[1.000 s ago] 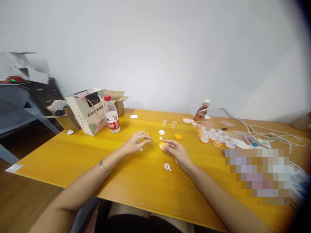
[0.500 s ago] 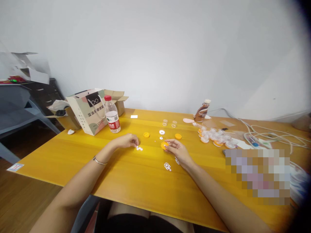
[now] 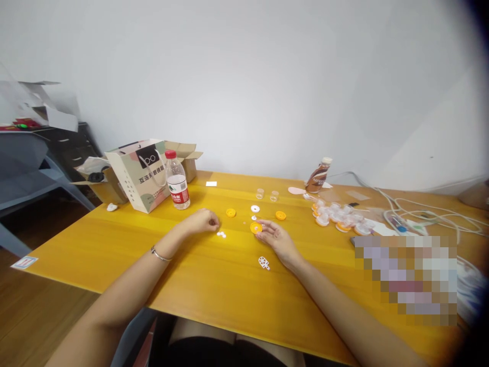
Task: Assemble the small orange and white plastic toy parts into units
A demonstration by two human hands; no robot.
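- Left grip [image 3: 203, 221]: I see it curled closed, low over the desk [image 3: 214, 290], a bangle [image 3: 160, 256] on the wrist; I cannot tell whether it holds anything.
- Small white discs [image 3: 221, 234]: they lie on the desk just beside my view of the left grip's fingertips [image 3: 217, 224].
- Right grip [image 3: 277, 239]: its fingers are loosely extended, and the tips touch an orange plastic disc [image 3: 255, 228]; I cannot tell whether the disc is pinched or only touched.
- White cut-out piece [image 3: 263, 262]: it lies flat on the desk, near the right grip.
- Between the grips and the far edge, I count a second orange disc [image 3: 231, 212], a third orange disc [image 3: 280, 215], a white ring [image 3: 254, 208] and two clear cups [image 3: 266, 194].
- Far right of the desk: a cluster of orange-and-clear capsules [image 3: 334, 217], with a brown drink bottle [image 3: 318, 176] behind it and tangled white cables [image 3: 424, 216] beside it.
- Far left of the desk: a water bottle [image 3: 178, 189] with a red cap stands before a paper bag [image 3: 135, 176] and a cardboard box [image 3: 187, 162].
- Lower right: a pixelated patch [image 3: 405, 280] hides that part of the desk.
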